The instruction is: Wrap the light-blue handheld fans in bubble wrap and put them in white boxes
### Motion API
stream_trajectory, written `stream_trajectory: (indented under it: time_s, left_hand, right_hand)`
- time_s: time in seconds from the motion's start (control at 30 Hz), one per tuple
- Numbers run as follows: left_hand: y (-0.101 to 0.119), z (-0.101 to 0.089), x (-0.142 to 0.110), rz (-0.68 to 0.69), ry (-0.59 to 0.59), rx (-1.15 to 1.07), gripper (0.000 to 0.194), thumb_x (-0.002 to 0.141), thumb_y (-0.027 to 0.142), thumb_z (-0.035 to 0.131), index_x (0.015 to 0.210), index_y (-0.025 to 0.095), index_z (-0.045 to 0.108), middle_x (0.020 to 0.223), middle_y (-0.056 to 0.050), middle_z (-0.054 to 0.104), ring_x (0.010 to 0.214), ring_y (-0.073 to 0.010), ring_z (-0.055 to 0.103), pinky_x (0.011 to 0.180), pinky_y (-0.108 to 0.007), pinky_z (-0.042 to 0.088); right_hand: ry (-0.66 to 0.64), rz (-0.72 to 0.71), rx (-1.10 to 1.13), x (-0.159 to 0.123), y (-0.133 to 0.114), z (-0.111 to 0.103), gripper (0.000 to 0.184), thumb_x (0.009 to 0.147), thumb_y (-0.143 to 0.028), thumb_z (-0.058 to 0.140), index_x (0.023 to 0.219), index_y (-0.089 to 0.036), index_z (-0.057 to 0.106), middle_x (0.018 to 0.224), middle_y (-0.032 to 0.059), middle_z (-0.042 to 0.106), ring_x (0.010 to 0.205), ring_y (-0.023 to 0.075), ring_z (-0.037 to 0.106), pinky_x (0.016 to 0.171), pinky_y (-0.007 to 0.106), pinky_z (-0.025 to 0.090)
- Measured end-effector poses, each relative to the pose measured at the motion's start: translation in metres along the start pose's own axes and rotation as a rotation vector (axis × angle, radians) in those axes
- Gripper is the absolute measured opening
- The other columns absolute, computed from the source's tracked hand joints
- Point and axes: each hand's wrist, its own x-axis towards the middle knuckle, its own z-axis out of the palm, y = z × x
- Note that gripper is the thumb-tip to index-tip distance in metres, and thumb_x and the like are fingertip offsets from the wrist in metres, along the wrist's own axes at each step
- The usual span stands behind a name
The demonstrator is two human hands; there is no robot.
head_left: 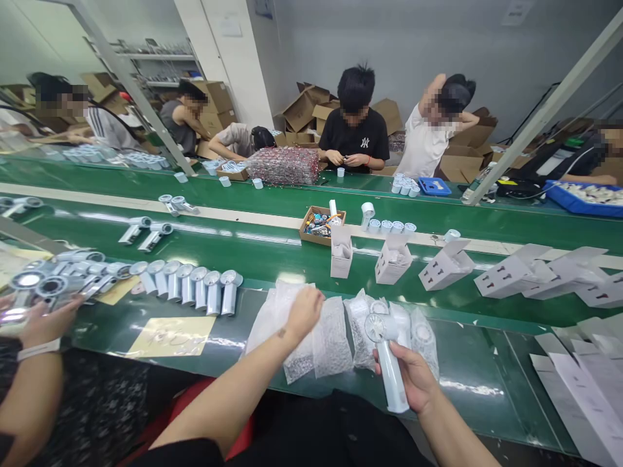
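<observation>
Black shirt (341,431), right grip (416,376); dryer handle (391,379) inside

The dryer (393,379) at five o'clock is smooth, glossy plastic. The bags (331,350) at six are clear plastic film, bubbly and shiny in spots. The bench (479,368) at four is smooth and glossy, streaked with reflections. The boxes (446,267) at three are smooth card; the sheet (160,337) at eight is matt paper. The cartons (306,109) at twelve are dull cardboard, the shirt (348,139) at one matt cloth. The bundle (285,166) at eleven looks like glossy plastic, though distance blurs it.
</observation>
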Motion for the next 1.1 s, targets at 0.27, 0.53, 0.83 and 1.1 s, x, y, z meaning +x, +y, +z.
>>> stream_trajectory:
  time_s: [0.27, 0.53, 0.83, 1.1]
  left_hand:
    - [-0.018, 0.08, -0.06, 0.139, -0.33, 0.136, 0.008, 0.07, 0.009, 0.062, 0.073, 0.016, 0.063, 0.094, -0.011, 0.067, 0.099, -0.0268, 0.059, 0.088, -0.036, 0.047]
    - [0.018, 0.046, -0.054, 0.051, -0.233, -0.41, 0.024, 0.082, 0.031, 0.051, 0.079, 0.014, 0.068, 0.075, -0.004, 0.064, 0.072, -0.0177, 0.058, 0.067, -0.028, 0.045]
    - [0.053, 0.021, -0.086, 0.414, 0.221, -0.41, 0.02, 0.089, 0.025, 0.048, 0.075, 0.017, 0.061, 0.074, -0.005, 0.061, 0.074, -0.0178, 0.056, 0.069, -0.03, 0.045]
    - [0.076, 0.041, -0.112, 0.982, 0.334, 0.06, 0.022, 0.086, 0.005, 0.038, 0.088, 0.016, 0.057, 0.076, -0.007, 0.06, 0.07, -0.018, 0.052, 0.067, -0.029, 0.045]
  right_hand:
    - [0.076, 0.005, 0.008, -0.016, 0.018, -0.015, 0.035, 0.057, -0.021, 0.089, 0.083, -0.014, 0.067, 0.07, 0.0058, 0.074, 0.063, 0.0179, 0.068, 0.062, 0.029, 0.058]
    - [-0.266, 0.124, -0.26, -0.008, 0.024, 0.015, 0.06, 0.053, -0.022, 0.085, 0.108, -0.019, 0.061, 0.079, 0.0021, 0.069, 0.066, 0.0181, 0.064, 0.051, 0.028, 0.053]
    - [-0.101, -0.009, -0.383, -0.014, 0.028, 0.013, 0.044, 0.056, -0.029, 0.085, 0.091, -0.018, 0.061, 0.069, -0.0015, 0.064, 0.055, 0.0141, 0.056, 0.049, 0.03, 0.052]
    - [0.022, -0.141, -0.231, -0.026, 0.034, 0.017, 0.041, 0.056, -0.027, 0.084, 0.084, -0.021, 0.055, 0.065, -0.0045, 0.063, 0.055, 0.0144, 0.058, 0.052, 0.028, 0.048]
